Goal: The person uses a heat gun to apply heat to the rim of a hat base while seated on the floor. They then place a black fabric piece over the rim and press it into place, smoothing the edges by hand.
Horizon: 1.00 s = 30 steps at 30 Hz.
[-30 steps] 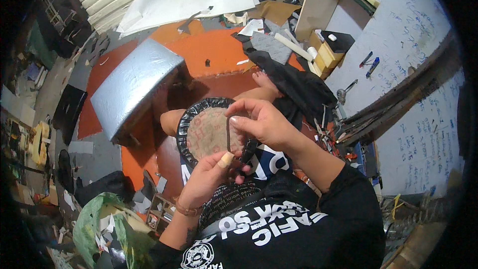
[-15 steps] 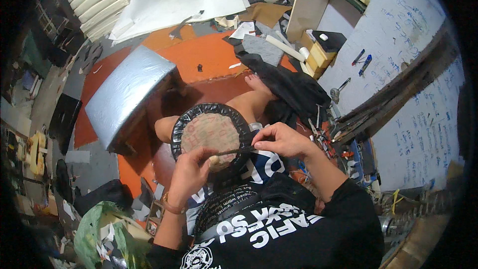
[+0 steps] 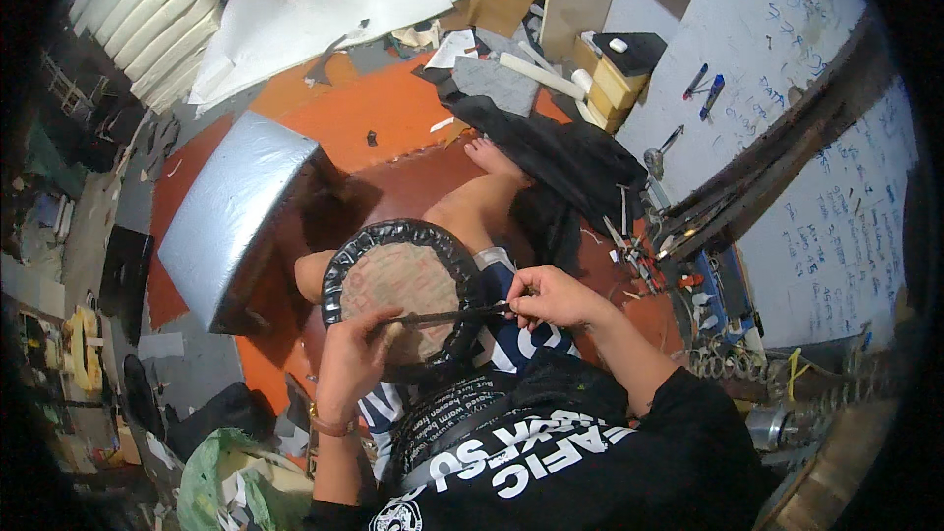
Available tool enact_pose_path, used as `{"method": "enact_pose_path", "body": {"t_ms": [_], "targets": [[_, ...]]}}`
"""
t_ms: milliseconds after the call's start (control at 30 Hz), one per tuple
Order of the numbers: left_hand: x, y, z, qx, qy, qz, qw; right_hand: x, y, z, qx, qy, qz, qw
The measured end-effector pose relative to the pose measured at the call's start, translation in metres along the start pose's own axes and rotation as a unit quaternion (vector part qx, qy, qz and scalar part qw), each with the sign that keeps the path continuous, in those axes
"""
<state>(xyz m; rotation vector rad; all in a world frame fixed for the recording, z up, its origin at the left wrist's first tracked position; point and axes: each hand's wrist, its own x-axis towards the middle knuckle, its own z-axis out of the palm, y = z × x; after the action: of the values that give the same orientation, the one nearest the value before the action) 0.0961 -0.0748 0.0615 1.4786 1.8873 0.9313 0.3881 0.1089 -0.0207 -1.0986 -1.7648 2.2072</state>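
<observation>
A narrow dark strip [image 3: 442, 317] is stretched nearly straight between my hands. My left hand [image 3: 352, 362] pinches its left end, and my right hand [image 3: 553, 297] pinches the other end between thumb and fingers. Just beneath the strip, a round padded piece [image 3: 398, 280] rests at my lap. Its rim is wrapped in gathered, shiny black material, and its middle is a bare tan disc with faint reddish marks. My left hand covers part of its near left edge.
A silver-covered block [image 3: 231, 211] stands at the left on the orange and brown floor covering. Black cloth [image 3: 536, 152] lies beyond my leg. Pliers and other hand tools [image 3: 634, 256] are heaped at the right, beside a marked wall [image 3: 757, 88]. A green bag [image 3: 226, 482] sits near left.
My hands have drawn apart, and a longer stretch of the strip shows between them. The whole view has shifted slightly; the round padded piece sits a little lower and further left.
</observation>
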Motion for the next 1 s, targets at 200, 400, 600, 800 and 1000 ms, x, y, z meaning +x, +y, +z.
{"method": "enact_pose_path", "body": {"t_ms": [200, 400, 600, 800, 1000], "targets": [[-0.003, -0.015, -0.004, -0.038, 0.017, -0.079, 0.996, 0.002, 0.002, -0.003, -0.019, -0.022, -0.021, 0.999], [-0.003, -0.018, 0.003, 0.022, 0.027, -0.031, 0.999, 0.003, 0.001, 0.008, -0.061, -0.007, -0.016, 0.998], [-0.02, -0.002, 0.028, 0.228, 0.172, 0.036, 0.958, 0.011, 0.006, 0.022, -0.116, 0.077, -0.057, 0.989], [-0.024, 0.003, 0.083, 0.302, 0.0, 0.164, 0.939, 0.015, 0.011, 0.016, -0.173, 0.063, -0.065, 0.981], [-0.021, 0.0, 0.098, 0.362, -0.023, 0.123, 0.924, 0.002, 0.01, 0.008, -0.206, 0.045, -0.031, 0.977]]}}
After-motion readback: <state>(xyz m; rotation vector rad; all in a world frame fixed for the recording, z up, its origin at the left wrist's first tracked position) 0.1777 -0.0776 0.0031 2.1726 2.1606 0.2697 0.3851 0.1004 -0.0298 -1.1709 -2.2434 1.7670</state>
